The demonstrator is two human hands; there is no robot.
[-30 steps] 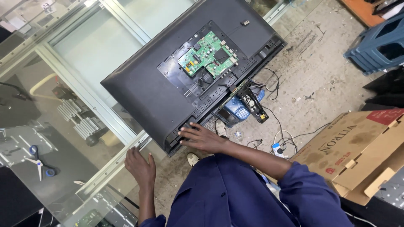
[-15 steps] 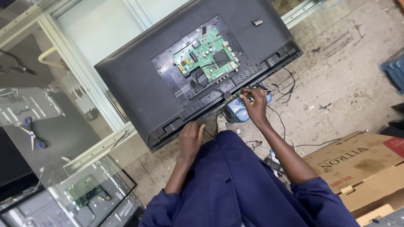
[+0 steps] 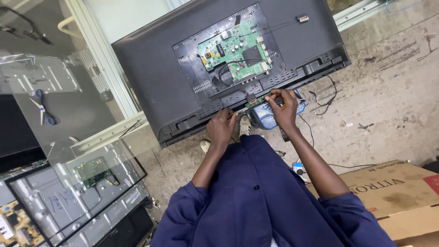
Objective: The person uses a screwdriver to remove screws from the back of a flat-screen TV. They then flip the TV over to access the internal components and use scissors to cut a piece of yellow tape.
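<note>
A flat television (image 3: 155,73) stands on its edge on the floor, its dark back facing me and a green circuit board (image 3: 235,49) exposed in the opened rear. Along its lower edge runs a narrow green strip board (image 3: 256,101). My right hand (image 3: 282,109) pinches the right end of that strip. My left hand (image 3: 221,129) grips its left end, where a thin flat cable leaves it. Both arms wear dark blue sleeves.
A blue perforated stool (image 3: 270,116) sits under the television by my feet. Loose wires (image 3: 322,98) trail over the concrete floor. A cardboard box (image 3: 398,192) lies at the right. Glass shelves with scissors (image 3: 42,110) and stacked television panels (image 3: 73,192) fill the left.
The view has shifted closer to the television. My right hand stayed at the lower edge, and my left hand rose from the frame to the strip board's left end.
</note>
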